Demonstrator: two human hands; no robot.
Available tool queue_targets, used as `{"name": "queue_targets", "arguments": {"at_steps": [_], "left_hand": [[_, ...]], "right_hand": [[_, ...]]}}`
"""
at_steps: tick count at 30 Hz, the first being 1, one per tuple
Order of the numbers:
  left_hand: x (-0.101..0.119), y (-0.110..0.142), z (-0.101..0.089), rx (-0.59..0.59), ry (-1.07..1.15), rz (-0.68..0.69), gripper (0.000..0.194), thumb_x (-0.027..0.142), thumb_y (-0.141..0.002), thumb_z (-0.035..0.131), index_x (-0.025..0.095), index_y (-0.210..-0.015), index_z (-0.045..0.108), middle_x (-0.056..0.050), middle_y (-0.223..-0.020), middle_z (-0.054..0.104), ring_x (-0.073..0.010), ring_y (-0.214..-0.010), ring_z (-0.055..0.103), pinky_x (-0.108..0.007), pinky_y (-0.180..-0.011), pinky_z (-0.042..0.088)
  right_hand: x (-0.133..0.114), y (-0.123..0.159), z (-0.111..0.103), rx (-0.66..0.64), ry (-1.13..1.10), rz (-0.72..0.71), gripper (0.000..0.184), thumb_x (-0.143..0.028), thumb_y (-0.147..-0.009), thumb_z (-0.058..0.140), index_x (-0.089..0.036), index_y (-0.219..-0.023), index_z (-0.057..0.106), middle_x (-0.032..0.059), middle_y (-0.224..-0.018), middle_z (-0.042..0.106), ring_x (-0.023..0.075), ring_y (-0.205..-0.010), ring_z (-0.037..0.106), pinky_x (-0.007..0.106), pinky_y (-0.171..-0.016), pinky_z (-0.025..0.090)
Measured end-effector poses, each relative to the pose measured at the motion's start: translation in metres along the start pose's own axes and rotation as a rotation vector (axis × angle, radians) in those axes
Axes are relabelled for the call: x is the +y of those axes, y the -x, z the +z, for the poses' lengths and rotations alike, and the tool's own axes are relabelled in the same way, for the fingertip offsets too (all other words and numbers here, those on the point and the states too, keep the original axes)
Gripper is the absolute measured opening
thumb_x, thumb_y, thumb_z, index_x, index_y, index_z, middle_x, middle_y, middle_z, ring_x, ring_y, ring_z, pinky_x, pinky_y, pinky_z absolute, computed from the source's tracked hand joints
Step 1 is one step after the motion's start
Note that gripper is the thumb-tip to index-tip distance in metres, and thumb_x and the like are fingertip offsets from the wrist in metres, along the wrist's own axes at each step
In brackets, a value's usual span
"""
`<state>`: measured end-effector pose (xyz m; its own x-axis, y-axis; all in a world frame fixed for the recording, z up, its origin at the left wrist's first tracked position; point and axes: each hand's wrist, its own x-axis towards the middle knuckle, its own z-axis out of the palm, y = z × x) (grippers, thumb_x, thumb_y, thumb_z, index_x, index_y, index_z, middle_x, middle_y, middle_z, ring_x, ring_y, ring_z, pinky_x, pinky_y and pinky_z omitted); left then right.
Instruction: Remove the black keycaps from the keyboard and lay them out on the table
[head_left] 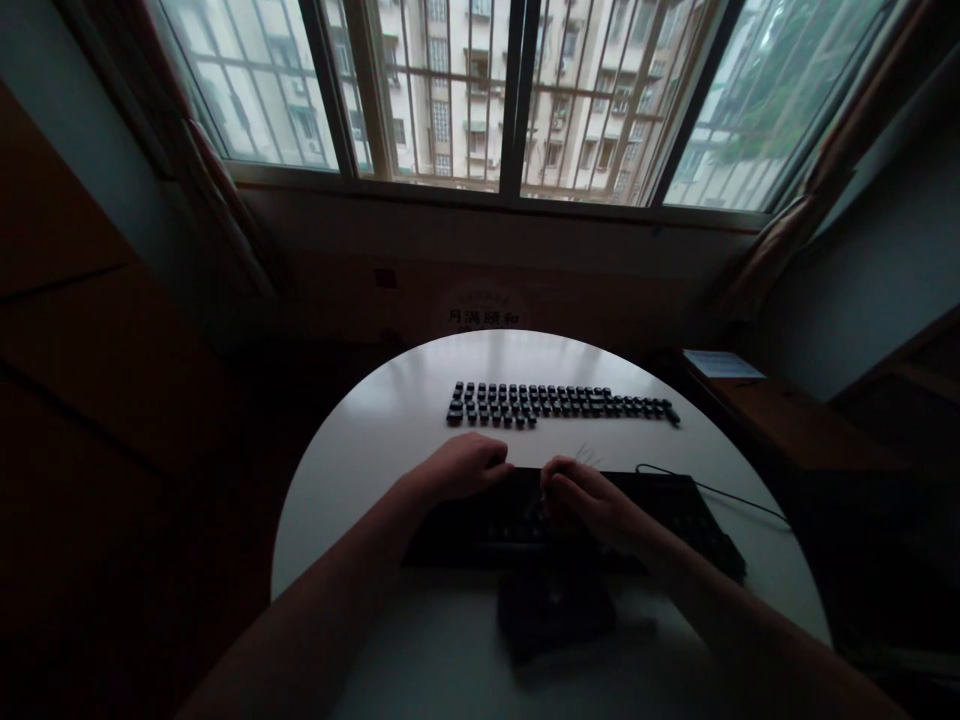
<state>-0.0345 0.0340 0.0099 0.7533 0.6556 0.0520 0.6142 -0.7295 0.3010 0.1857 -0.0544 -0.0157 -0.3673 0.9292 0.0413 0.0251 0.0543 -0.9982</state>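
A black keyboard (667, 500) lies across the white round table, many of its details lost in shadow. My left hand (469, 465) rests at its far edge, left of the middle, with the fingers curled in; whatever they grip is hidden. Over the middle of the keyboard my right hand (585, 495) is closed in a pinch. Anything small between those fingers is too dark to make out. Beyond both hands, black keycaps (555, 402) stand loose in rows. Thin pale wires (586, 456) show just behind my right hand.
On the near side of the keyboard sits a dark, blurred object (555, 612). A cable (739, 497) runs off rightward over the white table (337, 480). Paper (724, 364) lies on a brown surface at right. Barred windows (450, 90) face me.
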Motion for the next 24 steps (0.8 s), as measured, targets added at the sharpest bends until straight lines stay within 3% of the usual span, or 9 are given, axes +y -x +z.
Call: {"name": "queue_targets", "arguments": {"at_steps": [6, 19, 24], "left_hand": [[-0.004, -0.001, 0.005, -0.015, 0.005, -0.018, 0.025, 0.040, -0.088, 0.057, 0.019, -0.075, 0.061, -0.002, -0.069, 0.060, -0.0145, -0.061, 0.048, -0.027, -0.057, 0.029], [-0.009, -0.003, 0.010, -0.028, 0.004, -0.017, 0.020, 0.037, -0.082, 0.065, 0.020, -0.073, 0.059, -0.001, -0.070, 0.059, -0.0151, -0.063, 0.049, -0.027, -0.057, 0.028], [-0.010, -0.004, 0.011, -0.018, 0.010, -0.020, 0.020, 0.035, -0.081, 0.066, 0.020, -0.072, 0.058, 0.000, -0.069, 0.059, -0.0145, -0.063, 0.048, -0.027, -0.056, 0.028]], "right_hand": [[0.020, -0.001, 0.005, 0.117, 0.229, -0.074, 0.037, -0.056, -0.095, 0.044, -0.021, -0.085, 0.047, -0.0083, -0.053, 0.042, 0.0080, -0.041, 0.036, 0.019, -0.040, 0.027], [0.013, 0.000, 0.004, 0.043, 0.466, -0.106, 0.026, -0.043, -0.098, 0.041, -0.021, -0.084, 0.047, -0.0065, -0.056, 0.041, 0.0107, -0.047, 0.038, 0.023, -0.047, 0.029], [0.005, 0.001, 0.007, 0.000, 0.669, -0.156, 0.016, -0.034, -0.094, 0.047, -0.022, -0.083, 0.050, -0.0022, -0.066, 0.054, 0.0131, -0.056, 0.046, 0.024, -0.054, 0.034]]}}
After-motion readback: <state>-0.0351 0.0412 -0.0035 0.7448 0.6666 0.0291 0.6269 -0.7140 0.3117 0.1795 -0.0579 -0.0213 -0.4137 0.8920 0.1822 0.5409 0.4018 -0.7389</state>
